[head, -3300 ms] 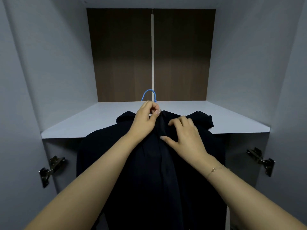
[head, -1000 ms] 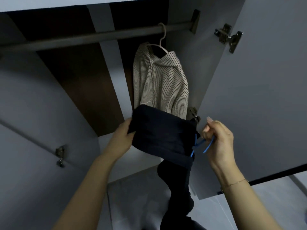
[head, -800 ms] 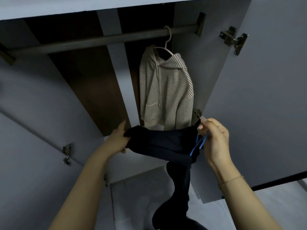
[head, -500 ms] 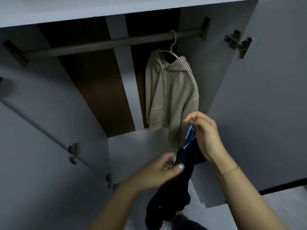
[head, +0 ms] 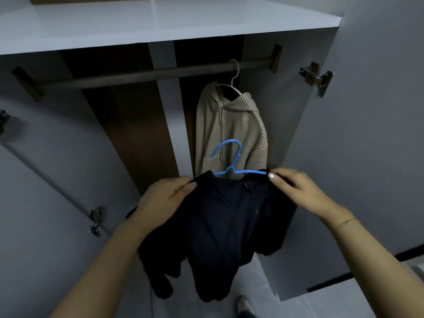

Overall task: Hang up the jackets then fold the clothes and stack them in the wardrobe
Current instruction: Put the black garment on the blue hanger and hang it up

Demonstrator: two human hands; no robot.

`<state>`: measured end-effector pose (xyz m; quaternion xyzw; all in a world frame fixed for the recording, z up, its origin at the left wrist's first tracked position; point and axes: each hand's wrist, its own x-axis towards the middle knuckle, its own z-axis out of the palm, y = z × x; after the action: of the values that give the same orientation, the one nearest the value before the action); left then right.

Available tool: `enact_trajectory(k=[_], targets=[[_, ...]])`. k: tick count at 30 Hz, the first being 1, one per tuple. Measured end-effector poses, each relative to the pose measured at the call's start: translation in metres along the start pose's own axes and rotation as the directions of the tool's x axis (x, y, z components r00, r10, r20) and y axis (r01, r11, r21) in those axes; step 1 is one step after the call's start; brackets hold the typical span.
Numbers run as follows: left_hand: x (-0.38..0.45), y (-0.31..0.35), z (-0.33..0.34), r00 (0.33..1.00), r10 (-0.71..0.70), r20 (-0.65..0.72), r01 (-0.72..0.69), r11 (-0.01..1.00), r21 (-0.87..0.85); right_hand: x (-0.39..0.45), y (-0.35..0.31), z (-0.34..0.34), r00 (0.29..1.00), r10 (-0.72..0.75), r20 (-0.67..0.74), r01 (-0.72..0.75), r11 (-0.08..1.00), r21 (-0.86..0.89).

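Dark jacket (head: 227, 226) on blue hanger (head: 231, 161), shoulders in both hands' grip

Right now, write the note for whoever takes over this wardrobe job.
Left hand grips the dark jacket's left shoulder; right hand grips its right shoulder. The jacket sits on the blue hanger, held below the rail, not yet hooked.
Done: striped hoodie hangs on the rail.
Left: hook the blue hanger on the rail, then fold and stack the clothes, none of which are in view.
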<state>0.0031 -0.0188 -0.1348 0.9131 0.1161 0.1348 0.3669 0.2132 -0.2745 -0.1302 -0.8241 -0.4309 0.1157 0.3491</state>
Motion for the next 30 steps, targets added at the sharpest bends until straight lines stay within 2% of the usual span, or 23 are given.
enact_trajectory(k=[4,9,13,17,21,25,30], targets=[[0.017,0.005,-0.009,0.999,0.012,0.044,-0.011,1.000,-0.017,0.000,-0.010,0.017,0.994,-0.104,-0.021,0.100,0.986,-0.132],[0.038,0.015,0.000,0.982,0.105,0.158,-0.124,0.985,0.120,0.003,-0.027,0.026,0.990,-0.137,-0.023,0.137,0.990,-0.029],[0.054,-0.004,-0.016,0.984,0.134,0.114,-0.144,0.986,0.087,0.001,-0.021,0.012,0.993,-0.082,-0.090,0.086,0.995,0.041],[0.074,-0.022,-0.021,0.995,0.039,0.090,-0.041,0.999,0.019,-0.006,-0.020,0.004,0.993,0.018,-0.114,-0.009,0.997,0.081],[0.106,-0.001,0.004,0.997,-0.057,0.054,0.063,0.990,-0.124,-0.013,-0.012,-0.007,0.980,0.154,-0.129,-0.144,0.986,0.089],[0.154,0.040,0.041,0.973,-0.204,0.107,0.230,0.887,-0.400,-0.029,0.008,-0.024,0.942,0.329,-0.063,-0.324,0.943,0.079],[0.234,0.074,0.104,0.930,-0.365,0.028,0.333,0.810,-0.483,-0.039,0.023,-0.040,0.887,0.458,-0.062,-0.454,0.889,0.066]])
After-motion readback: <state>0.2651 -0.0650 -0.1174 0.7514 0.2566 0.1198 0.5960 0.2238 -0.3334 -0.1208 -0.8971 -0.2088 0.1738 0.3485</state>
